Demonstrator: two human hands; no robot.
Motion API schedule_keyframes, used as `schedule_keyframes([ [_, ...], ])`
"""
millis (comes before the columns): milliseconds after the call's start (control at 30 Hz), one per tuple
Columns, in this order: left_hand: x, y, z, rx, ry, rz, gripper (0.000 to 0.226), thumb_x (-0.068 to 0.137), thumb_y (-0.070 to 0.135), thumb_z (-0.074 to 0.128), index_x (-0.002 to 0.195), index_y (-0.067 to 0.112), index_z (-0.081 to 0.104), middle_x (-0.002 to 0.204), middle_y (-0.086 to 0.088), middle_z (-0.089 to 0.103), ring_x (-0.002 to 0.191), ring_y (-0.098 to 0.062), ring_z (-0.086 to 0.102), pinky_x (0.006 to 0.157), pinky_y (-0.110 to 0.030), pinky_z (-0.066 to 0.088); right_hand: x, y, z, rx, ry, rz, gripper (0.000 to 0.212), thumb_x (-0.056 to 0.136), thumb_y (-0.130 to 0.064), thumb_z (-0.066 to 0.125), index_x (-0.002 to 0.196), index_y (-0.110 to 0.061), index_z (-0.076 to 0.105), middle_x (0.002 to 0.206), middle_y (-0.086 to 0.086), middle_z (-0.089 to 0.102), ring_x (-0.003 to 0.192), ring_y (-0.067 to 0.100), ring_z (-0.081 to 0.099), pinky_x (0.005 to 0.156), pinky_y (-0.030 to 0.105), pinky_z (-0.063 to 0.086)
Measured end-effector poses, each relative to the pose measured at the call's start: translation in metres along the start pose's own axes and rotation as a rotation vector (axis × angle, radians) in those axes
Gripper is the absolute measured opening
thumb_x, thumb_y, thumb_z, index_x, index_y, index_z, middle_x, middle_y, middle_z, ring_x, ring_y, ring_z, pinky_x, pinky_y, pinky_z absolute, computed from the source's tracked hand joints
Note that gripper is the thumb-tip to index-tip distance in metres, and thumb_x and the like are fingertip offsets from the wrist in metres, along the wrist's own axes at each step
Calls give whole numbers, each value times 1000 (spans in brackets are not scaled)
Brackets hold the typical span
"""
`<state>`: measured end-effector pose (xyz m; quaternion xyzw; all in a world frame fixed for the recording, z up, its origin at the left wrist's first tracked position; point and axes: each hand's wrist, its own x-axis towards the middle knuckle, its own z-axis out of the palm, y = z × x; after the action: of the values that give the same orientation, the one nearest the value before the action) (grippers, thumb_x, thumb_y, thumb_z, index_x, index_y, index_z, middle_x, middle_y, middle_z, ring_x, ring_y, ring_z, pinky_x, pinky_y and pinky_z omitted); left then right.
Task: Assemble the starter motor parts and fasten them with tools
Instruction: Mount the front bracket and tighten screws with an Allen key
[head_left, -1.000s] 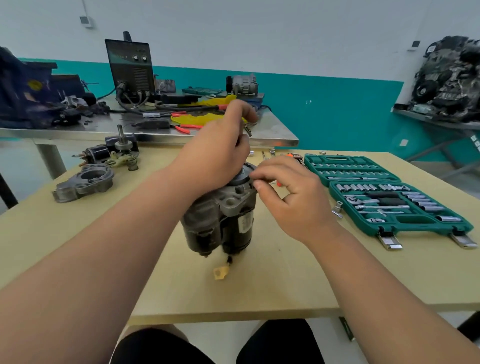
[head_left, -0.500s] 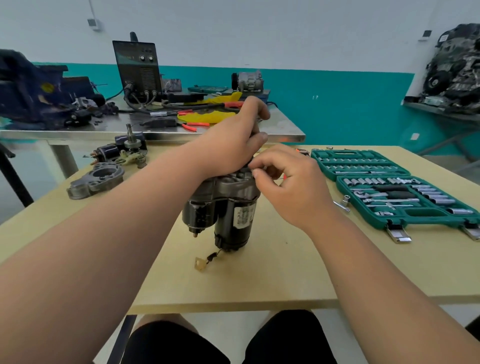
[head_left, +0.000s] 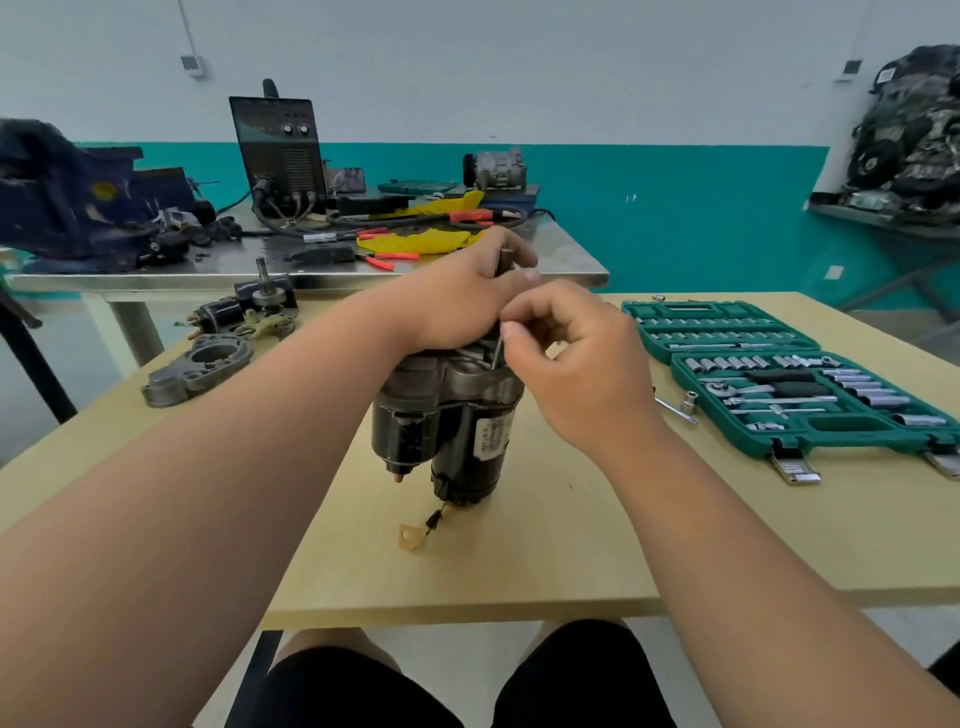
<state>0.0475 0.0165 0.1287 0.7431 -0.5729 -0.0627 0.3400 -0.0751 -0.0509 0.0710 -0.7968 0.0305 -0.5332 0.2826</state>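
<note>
A black and grey starter motor (head_left: 447, 431) stands upright in the middle of the wooden table (head_left: 571, 545), with a short wire and brass terminal (head_left: 410, 535) hanging at its base. My left hand (head_left: 462, 301) wraps over its top end and grips the shaft there. My right hand (head_left: 576, 358) pinches a thin long bolt (head_left: 497, 353) that stands upright at the motor's upper housing. A grey nose housing (head_left: 200, 366) lies at the far left of the table, beside a solenoid and armature part (head_left: 249, 309).
An open green socket set (head_left: 789, 384) lies to the right, with a loose socket and extension bar (head_left: 680, 408) in front of it. Behind stands a steel bench (head_left: 311, 270) with a welder, vise, pliers and yellow cloth. An engine sits on a shelf (head_left: 883, 215) far right.
The view has drawn closer and lower on the motor. My right hand has shifted up slightly and now pinches the bolt upright at the housing; my left hand stays on top.
</note>
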Motion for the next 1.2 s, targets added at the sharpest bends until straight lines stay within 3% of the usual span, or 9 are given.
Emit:
schedule_keyframes([
  [200, -1, 0, -1, -167, 11, -99, 28, 100, 46, 37, 108, 32, 60, 100, 6, 66, 100, -12, 60, 93, -33, 44, 0, 1, 5, -91, -14, -41, 7, 79, -5, 66, 84, -11, 69, 79, -8, 59, 71, 4, 52, 68, 13, 43],
  [467, 0, 10, 5, -22, 60, -76, 34, 102, 43, 33, 115, 22, 56, 105, 3, 64, 99, -16, 58, 88, -33, 44, 4, -1, -5, -49, -155, 29, 20, 78, -6, 67, 77, -26, 64, 73, -19, 58, 70, -7, 54, 64, 3, 37],
  [600, -4, 10, -1, 245, 63, -88, 43, 99, 53, 29, 115, 20, 51, 104, -1, 59, 95, -19, 54, 78, -33, 39, 3, 2, -8, -124, -251, -1, 11, 83, -10, 66, 81, -20, 70, 80, -15, 54, 76, -1, 50, 70, 6, 35],
  [700, -25, 0, -5, 360, 173, -111, 42, 95, 56, 37, 121, 25, 50, 101, 8, 57, 87, -13, 57, 68, -30, 44, 0, 6, -8, -107, -301, 37, 11, 88, -15, 62, 84, -18, 72, 90, -14, 51, 83, -1, 46, 75, 5, 32],
  [900, -50, -8, 11, 243, 256, -144, 24, 100, 41, 38, 113, 35, 58, 78, 20, 54, 73, 0, 51, 54, -23, 35, -7, 12, -6, -49, -236, -23, 17, 85, -21, 56, 87, -24, 72, 96, -14, 55, 93, -3, 49, 83, 5, 34],
  [967, -49, -6, 12, 260, 237, -150, 27, 100, 44, 36, 115, 37, 57, 88, 15, 57, 78, -4, 53, 57, -22, 36, -1, 32, -24, 45, -30, 159, 18, 84, -24, 54, 92, -32, 68, 96, -22, 58, 96, -6, 54, 82, 7, 40],
  [1033, -51, -7, 15, 285, 218, -143, 30, 98, 48, 34, 118, 36, 55, 98, 13, 57, 84, -9, 53, 60, -23, 36, 3, 67, -54, -61, 175, 479, 23, 88, -23, 52, 104, -29, 67, 98, -21, 64, 93, 3, 60, 74, 16, 45],
  [1100, -53, -8, 15, 297, 202, -121, 35, 95, 52, 38, 121, 34, 53, 103, 13, 53, 89, -10, 51, 60, -22, 35, -3, 110, -79, -525, -142, 733, 24, 92, -21, 50, 107, -18, 68, 101, -2, 68, 85, 19, 59, 69, 25, 42],
  [1200, -56, -9, 12, 287, 197, -112, 33, 91, 48, 45, 120, 33, 52, 106, 12, 52, 88, -9, 50, 59, -19, 33, -21, 139, -79, -872, -711, 773, 25, 91, -32, 55, 109, -18, 65, 96, 3, 65, 80, 19, 58, 69, 29, 48],
])
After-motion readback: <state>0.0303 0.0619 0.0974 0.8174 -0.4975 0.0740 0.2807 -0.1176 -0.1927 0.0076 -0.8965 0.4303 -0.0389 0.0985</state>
